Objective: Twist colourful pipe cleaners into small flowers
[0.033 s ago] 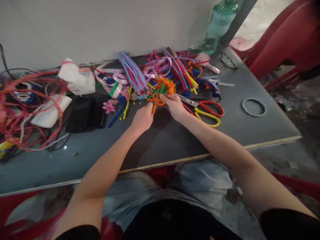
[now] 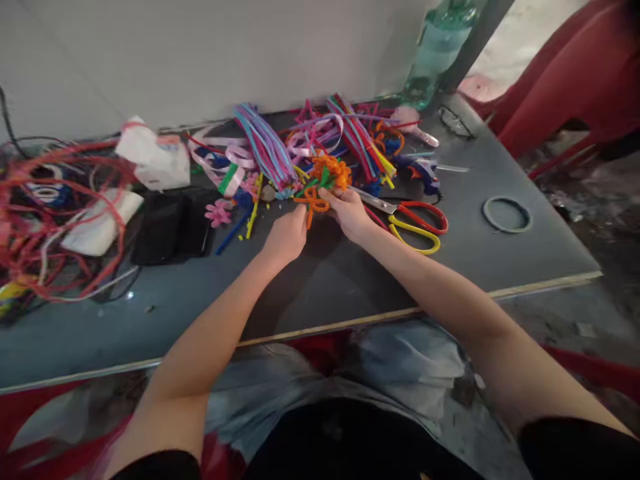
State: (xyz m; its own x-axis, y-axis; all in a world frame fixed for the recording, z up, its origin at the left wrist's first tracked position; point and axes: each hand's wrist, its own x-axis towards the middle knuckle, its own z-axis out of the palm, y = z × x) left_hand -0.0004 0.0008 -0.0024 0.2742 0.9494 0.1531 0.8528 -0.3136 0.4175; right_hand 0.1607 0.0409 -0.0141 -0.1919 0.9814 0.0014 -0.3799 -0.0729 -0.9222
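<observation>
An orange pipe-cleaner piece [image 2: 313, 199], bent into bow-like loops with a tail hanging down, is held up between my two hands. My left hand [image 2: 286, 237] pinches it from the left side, fingers closed. From the right, the closed fingers of my right hand [image 2: 350, 212] grip its other side. Just behind lies a cluster of orange pipe-cleaner flowers [image 2: 334, 171] with green bits; whether my right fingers touch it I cannot tell. Scissors [image 2: 385, 205] with red and yellow handles lie right beside my right wrist.
Behind my hands are bundles of pipe cleaners [image 2: 267, 147], ribbon and a pink flower [image 2: 219, 213]. Black phones [image 2: 167, 227] and tangled red cord [image 2: 65, 220] lie left. A glue gun [image 2: 423, 172], grey ring [image 2: 507, 215] and green bottle [image 2: 440, 50] stand or lie right.
</observation>
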